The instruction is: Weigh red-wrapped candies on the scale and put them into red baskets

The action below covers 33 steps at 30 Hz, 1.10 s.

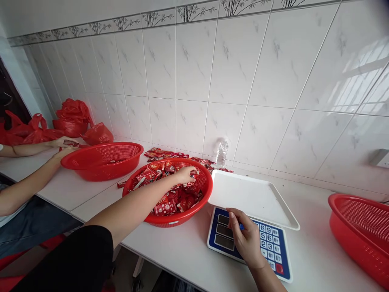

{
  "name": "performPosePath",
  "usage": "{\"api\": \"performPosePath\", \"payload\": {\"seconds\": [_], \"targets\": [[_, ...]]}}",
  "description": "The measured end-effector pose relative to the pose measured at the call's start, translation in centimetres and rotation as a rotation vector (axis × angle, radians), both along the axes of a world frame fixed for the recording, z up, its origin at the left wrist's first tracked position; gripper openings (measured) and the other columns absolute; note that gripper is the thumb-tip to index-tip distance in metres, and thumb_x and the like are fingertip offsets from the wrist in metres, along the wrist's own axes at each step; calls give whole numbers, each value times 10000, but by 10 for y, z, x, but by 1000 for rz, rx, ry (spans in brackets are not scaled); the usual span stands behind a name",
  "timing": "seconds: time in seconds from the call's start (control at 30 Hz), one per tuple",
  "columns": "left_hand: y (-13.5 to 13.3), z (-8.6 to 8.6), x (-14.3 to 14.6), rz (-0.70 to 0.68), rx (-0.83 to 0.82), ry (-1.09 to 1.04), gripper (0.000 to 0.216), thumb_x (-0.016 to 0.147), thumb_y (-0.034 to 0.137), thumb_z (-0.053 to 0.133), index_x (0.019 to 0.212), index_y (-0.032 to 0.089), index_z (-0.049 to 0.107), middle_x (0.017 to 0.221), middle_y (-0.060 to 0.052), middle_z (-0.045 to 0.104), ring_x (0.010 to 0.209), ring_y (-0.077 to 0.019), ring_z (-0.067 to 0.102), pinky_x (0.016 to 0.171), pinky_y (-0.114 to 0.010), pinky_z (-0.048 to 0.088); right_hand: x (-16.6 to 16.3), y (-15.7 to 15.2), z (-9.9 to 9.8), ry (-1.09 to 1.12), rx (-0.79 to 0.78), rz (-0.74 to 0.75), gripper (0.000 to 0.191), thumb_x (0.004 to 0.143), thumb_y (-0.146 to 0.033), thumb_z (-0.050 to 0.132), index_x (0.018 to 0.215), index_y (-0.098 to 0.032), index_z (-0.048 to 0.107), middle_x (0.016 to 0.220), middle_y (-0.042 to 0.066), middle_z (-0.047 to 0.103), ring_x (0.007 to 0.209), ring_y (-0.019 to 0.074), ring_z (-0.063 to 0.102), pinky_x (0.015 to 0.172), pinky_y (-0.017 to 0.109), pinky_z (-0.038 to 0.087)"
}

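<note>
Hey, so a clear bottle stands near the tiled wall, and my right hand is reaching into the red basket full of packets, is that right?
Not quite: your left hand is the one reaching into the red basket full of packets, as the head view shows. Your right hand is over the scale. A clear bottle does stand near the tiled wall.

I log a wall [194, 65] of glossy, grey-veined white tile, with a bamboo-patterned border [158, 18] along its upper part and a pale socket box [382, 158] low at right. Daylight shows as a barred-window reflection [360, 83] on the right-hand tiles. I note white tables [310, 251] along the wall, a dark door [6, 99] far left, and greyish floor [123, 261] in shadow below.
</note>
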<state>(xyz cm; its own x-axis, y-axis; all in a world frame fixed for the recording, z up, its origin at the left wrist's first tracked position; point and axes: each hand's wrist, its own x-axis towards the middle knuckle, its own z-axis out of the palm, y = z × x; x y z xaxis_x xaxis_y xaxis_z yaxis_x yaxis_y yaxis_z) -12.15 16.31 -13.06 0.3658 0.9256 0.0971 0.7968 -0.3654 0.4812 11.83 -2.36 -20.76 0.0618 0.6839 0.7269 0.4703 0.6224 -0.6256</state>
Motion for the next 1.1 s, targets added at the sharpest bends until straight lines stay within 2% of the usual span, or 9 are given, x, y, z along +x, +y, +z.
{"api": "performPosePath", "payload": {"seconds": [0.13,0.27,0.4,0.53,0.67,0.8,0.9,1.0,1.1], "targets": [[-6,15,-2,62,-38,-106,479,753,335,676,1189,168,569,1193,-84,635,1035,-228,613,837,-273,489,0,1,0,2,-11,2,220,934,-286,464,980,-182,652,624,-9,600,532,123,571,518,226,460],[-14,25,4,165,-304,-337,462,742,446,688,1124,204,594,1023,-77,689,845,-213,652,620,-253,518,0,1,0,-3,-30,3,219,937,-287,463,987,-189,652,640,-5,612,551,117,579,537,216,461],[-18,34,17,187,-413,-505,444,692,352,756,1090,224,604,963,-52,692,763,-180,638,533,-210,472,-1,1,-1,7,-28,9,213,936,-285,466,980,-194,654,650,-7,617,557,112,580,547,211,457],[-21,39,38,166,-420,-655,520,650,232,794,1124,214,583,885,-34,692,694,-155,630,507,-198,434,-1,3,-1,22,-38,21,220,936,-292,459,975,-197,654,659,-3,620,568,117,585,557,215,460],[-25,41,69,22,-497,-828,589,608,210,831,1140,185,578,891,-47,687,708,-156,642,591,-248,501,-2,4,0,23,-45,28,223,938,-291,454,972,-202,655,664,-3,618,571,116,581,561,213,458],[-31,40,94,-168,-611,-790,605,572,186,851,1125,172,605,890,-62,675,714,-161,652,670,-300,534,-3,6,0,31,-45,23,231,938,-294,451,972,-192,655,659,0,618,572,118,580,559,214,460],[-36,39,100,-218,-615,-713,625,533,148,857,1110,182,621,968,-72,649,786,-167,656,726,-308,537,-3,8,0,39,-41,25,239,938,-299,447,970,-180,652,661,4,618,573,118,576,562,215,463],[-38,38,99,-206,-540,-607,602,519,169,855,1078,193,632,1058,-78,616,854,-184,647,713,-287,533,-3,8,1,41,-32,22,241,938,-298,447,967,-174,651,659,6,614,571,118,573,560,216,460],[-32,35,91,-144,-361,-510,393,690,281,750,1047,185,618,1079,-80,615,908,-189,631,673,-248,526,-3,7,2,33,-31,25,237,938,-297,448,966,-179,653,644,-1,601,560,115,562,553,215,449]]}}
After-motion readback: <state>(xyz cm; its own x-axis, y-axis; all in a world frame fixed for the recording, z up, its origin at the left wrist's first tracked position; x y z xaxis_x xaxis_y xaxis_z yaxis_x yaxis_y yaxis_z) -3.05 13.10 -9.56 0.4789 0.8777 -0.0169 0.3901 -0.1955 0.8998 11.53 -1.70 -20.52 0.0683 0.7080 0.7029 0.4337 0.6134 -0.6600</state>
